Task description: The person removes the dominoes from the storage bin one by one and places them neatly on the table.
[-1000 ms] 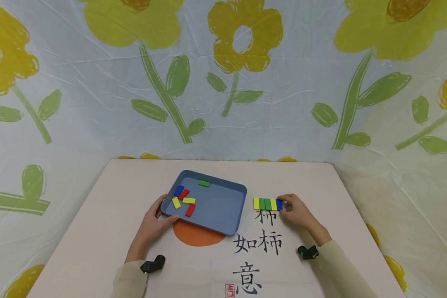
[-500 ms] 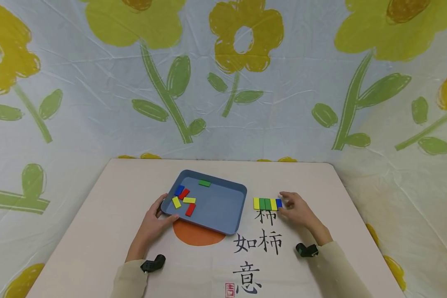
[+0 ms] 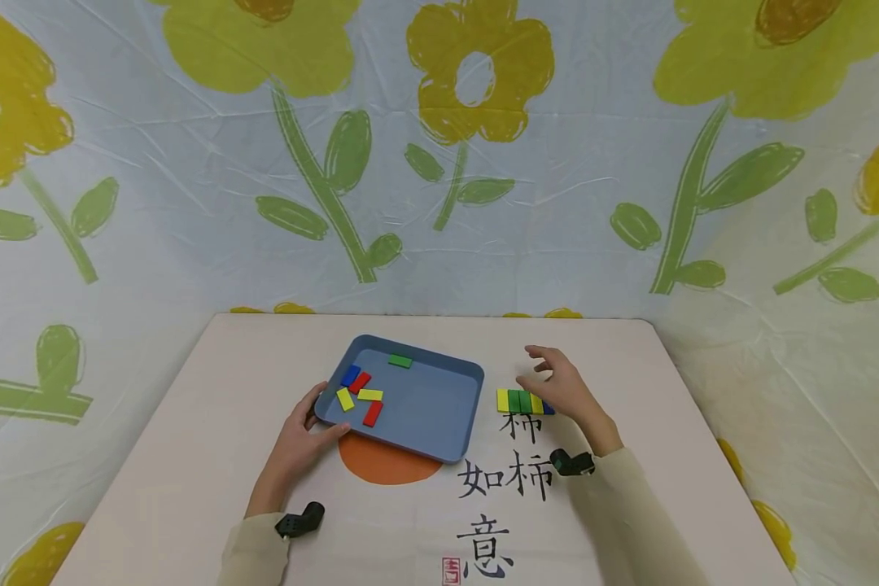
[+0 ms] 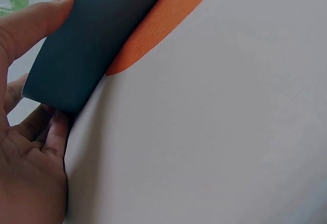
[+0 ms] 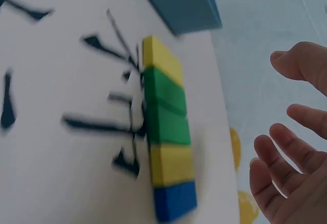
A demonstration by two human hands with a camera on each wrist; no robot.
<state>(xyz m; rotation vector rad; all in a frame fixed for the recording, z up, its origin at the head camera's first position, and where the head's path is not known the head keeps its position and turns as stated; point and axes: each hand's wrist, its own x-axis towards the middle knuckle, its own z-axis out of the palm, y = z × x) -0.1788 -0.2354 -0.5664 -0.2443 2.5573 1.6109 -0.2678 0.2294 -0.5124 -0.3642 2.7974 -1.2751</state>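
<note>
My left hand (image 3: 298,443) grips the near left corner of a blue-grey tray (image 3: 432,407), thumb against its outer wall and fingers around the corner in the left wrist view. Inside the tray lie several small blocks: a green block (image 3: 400,360), a blue block (image 3: 350,375), red blocks (image 3: 372,413) and yellow blocks (image 3: 369,395). To the right of it, a row of blocks stands side by side: a yellow block (image 5: 162,60), two green blocks (image 5: 167,106), another yellow block (image 5: 172,164) and a blue block (image 5: 176,201). Over this row hovers my right hand (image 3: 566,391), holding nothing, fingers apart.
The pale table (image 3: 264,350) bears black brush characters (image 3: 487,549), a red seal mark (image 3: 450,571) and an orange patch (image 3: 384,464) partly under the tray. A flower-printed cloth (image 3: 557,244) hangs behind and at both sides.
My right hand has let go of the blue block at the row's right end, then risen and moved left and away from me. The left hand and the tray have stayed put.
</note>
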